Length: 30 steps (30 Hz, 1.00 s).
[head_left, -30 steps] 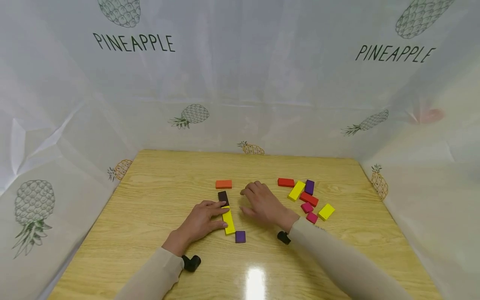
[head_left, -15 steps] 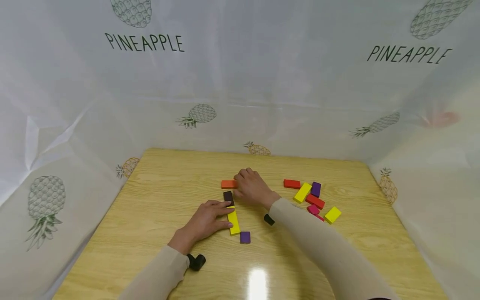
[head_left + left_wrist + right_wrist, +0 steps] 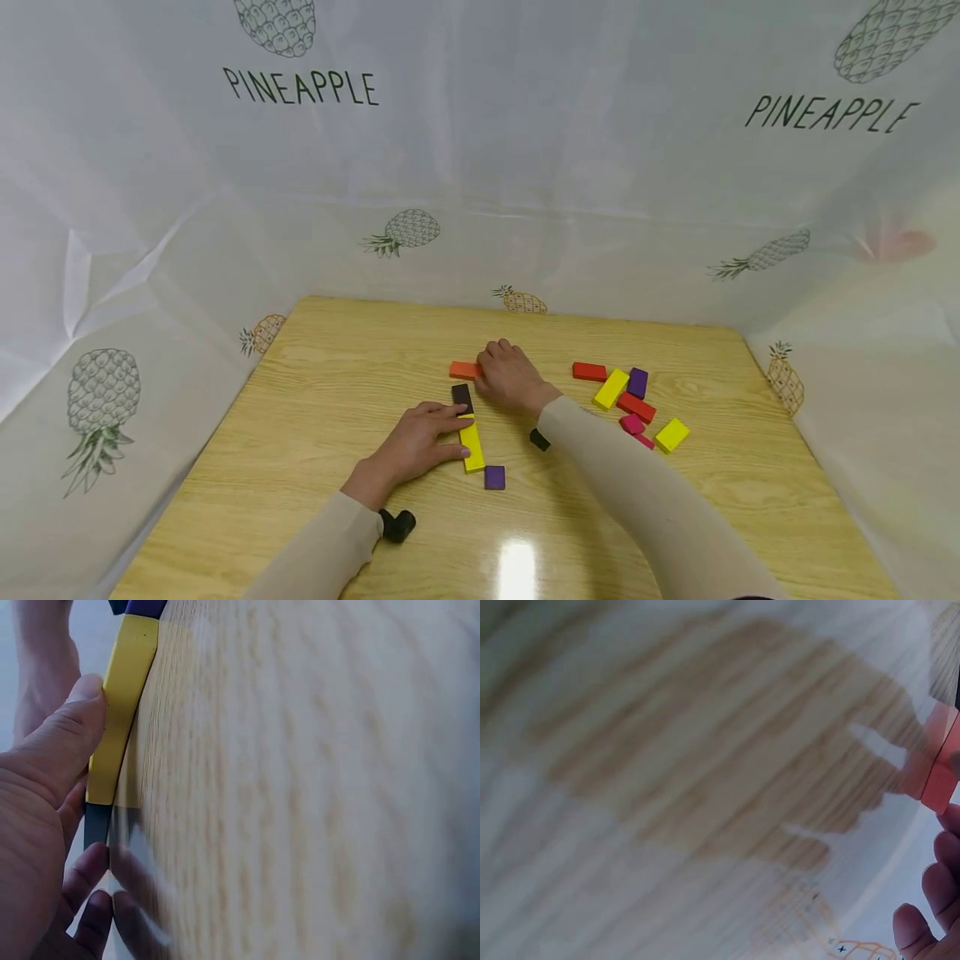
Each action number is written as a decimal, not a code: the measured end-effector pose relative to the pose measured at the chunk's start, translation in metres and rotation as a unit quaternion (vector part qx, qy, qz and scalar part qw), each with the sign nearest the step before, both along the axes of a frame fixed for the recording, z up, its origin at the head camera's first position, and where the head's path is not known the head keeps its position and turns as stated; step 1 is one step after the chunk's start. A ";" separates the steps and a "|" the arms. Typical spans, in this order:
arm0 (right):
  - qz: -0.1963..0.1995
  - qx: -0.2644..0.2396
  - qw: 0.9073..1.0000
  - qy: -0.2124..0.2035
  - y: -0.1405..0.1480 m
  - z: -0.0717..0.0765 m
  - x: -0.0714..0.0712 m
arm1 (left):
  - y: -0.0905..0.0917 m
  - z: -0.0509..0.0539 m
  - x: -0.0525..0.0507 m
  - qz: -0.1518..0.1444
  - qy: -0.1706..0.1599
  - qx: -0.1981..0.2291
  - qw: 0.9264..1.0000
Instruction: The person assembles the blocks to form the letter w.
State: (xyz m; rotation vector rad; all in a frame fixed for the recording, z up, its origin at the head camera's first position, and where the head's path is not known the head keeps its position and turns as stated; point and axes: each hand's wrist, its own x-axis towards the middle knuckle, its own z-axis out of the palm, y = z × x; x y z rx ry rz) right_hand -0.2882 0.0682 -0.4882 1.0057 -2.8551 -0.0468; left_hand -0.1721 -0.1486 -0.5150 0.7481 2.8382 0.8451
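In the head view my left hand [image 3: 422, 440] rests with its fingertips on a row of blocks: a black block [image 3: 462, 396] at the far end and a yellow block [image 3: 472, 448] nearer me. The left wrist view has the thumb against the yellow block [image 3: 126, 697] and fingertips at the black one [image 3: 97, 823]. A small purple block [image 3: 494, 477] lies by the yellow block's near end. Farther back, my right hand [image 3: 513, 377] pinches the right part of an orange block [image 3: 462, 370]. That block [image 3: 943, 776] shows between finger and thumb at the right wrist view's edge.
To the right lies a loose group: red blocks [image 3: 589, 372], yellow blocks [image 3: 672, 435], a purple block [image 3: 637, 382] and pink blocks [image 3: 632, 424], partly behind the right sleeve. The wooden table [image 3: 360, 342] has pineapple-printed white sheeting [image 3: 480, 167] around its back and sides.
My right hand has moved forward and left, from beside the black block to the orange block, and now pinches it. The left hand stays on the row. The head view has shifted slightly.
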 end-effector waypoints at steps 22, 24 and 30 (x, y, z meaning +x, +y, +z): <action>-0.038 -0.008 0.999 -0.025 0.066 0.003 0.031 | -0.003 0.000 0.002 0.002 -0.010 0.000 1.000; -0.007 -0.003 1.000 -0.021 0.068 0.005 0.035 | -0.002 0.000 0.002 0.001 -0.010 0.000 1.000; 0.018 -0.003 1.000 -0.021 0.076 0.007 0.029 | 0.000 0.002 0.002 -0.001 -0.007 -0.002 1.000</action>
